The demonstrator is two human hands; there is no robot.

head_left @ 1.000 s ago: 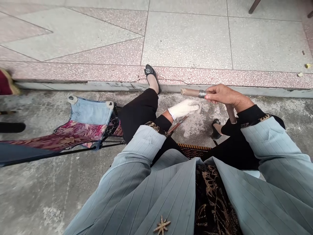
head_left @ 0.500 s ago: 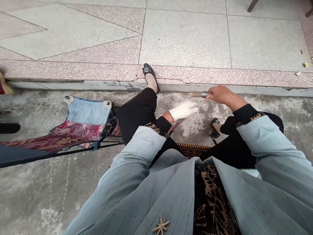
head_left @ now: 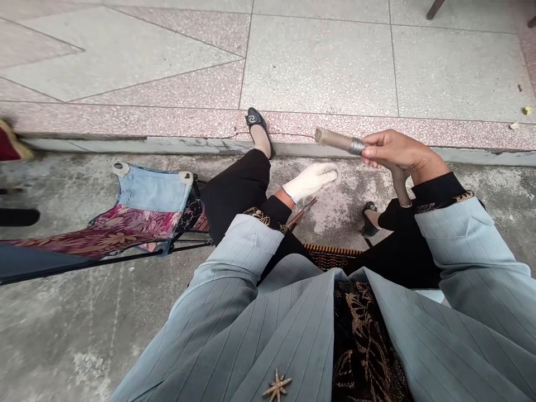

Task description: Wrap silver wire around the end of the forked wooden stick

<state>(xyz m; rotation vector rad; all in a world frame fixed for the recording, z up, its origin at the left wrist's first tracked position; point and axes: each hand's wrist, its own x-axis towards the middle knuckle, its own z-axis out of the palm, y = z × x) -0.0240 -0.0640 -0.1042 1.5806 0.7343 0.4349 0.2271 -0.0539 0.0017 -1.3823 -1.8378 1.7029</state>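
In the head view my right hand [head_left: 396, 149] is bare and closed around what looks like a wooden mallet [head_left: 335, 138]. Silvery wire [head_left: 356, 146] is wound about the mallet beside my fingers. A second brownish wooden length [head_left: 401, 187] comes out below my palm; the join is hidden by the hand. My left hand [head_left: 312, 181], in a white knitted glove, is low above the concrete with its fingers curled. Something pale and rounded [head_left: 337, 177] shows at its fingertips, too unclear to name. Under that wrist lies a thin reddish-brown stick [head_left: 304, 212].
A folding recliner [head_left: 146, 223] with denim and floral cloth stands on the left. Ahead, a raised tiled step [head_left: 318, 67] has a stone edge; my left shoe [head_left: 257, 128] rests against it. A woven seat edge [head_left: 330, 254] shows between my legs. Furniture legs stand at the upper right.
The mallet swung down half a second ago, blurred, and is now raised again with its end tilted up. My gloved left hand has stayed low, shifting slightly left.
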